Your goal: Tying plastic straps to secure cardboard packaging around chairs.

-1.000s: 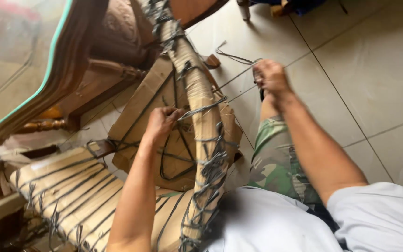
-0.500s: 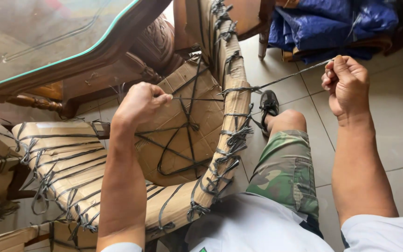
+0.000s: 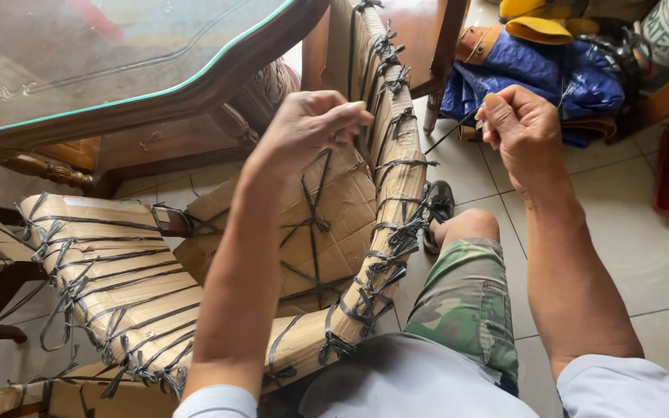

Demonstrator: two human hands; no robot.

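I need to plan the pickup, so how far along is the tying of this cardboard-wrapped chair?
Mostly done, it seems: the cardboard-wrapped chair already carries many knotted dark straps along its arm and seat. In hand: the right hand grips a strap end and the left hand pinches at the arm's top. Left: finishing that tie; the hidden sides cannot be judged.

One camera only, worn on the person's head, looking steeply down and forward. It sits close over both hands, the left hand [image 3: 309, 128] and the right hand [image 3: 522, 128], with the cardboard-wrapped chair [image 3: 334, 224] and tiled floor [image 3: 644, 255] beneath.
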